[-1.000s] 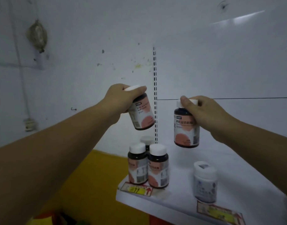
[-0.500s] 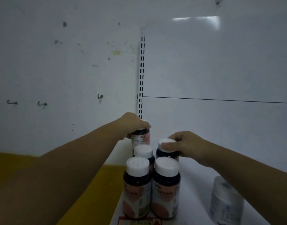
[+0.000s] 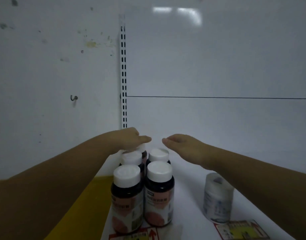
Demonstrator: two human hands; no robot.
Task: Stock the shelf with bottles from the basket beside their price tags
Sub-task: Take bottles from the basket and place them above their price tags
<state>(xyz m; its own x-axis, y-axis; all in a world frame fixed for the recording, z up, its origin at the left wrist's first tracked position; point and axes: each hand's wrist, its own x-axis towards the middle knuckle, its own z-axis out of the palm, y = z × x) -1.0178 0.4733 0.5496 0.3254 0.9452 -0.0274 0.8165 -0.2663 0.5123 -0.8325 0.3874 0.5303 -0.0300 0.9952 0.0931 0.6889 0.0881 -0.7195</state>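
Several dark bottles with white caps and pink labels stand in two rows on the white shelf [image 3: 186, 187]. The front pair are a left bottle [image 3: 127, 196] and a right bottle [image 3: 159, 191]; behind them stand more bottles [image 3: 158, 154]. My left hand [image 3: 129, 139] hovers flat just over the rearmost left bottle's cap [image 3: 142, 147], fingers extended, holding nothing. My right hand [image 3: 180, 144] hangs open just above and right of the rear right bottle, empty. A price tag [image 3: 135, 235] lies at the shelf edge in front of the bottles.
A white bottle [image 3: 218, 198] stands to the right with its own price tag [image 3: 240, 231] in front. A slotted upright [image 3: 123, 75] runs up the white back panel. A yellow surface [image 3: 86, 205] shows below left of the shelf.
Both hands lowered the bottles they held onto the shelf behind the front pair, then let go and lifted off the caps. The view has moved closer to the shelf.
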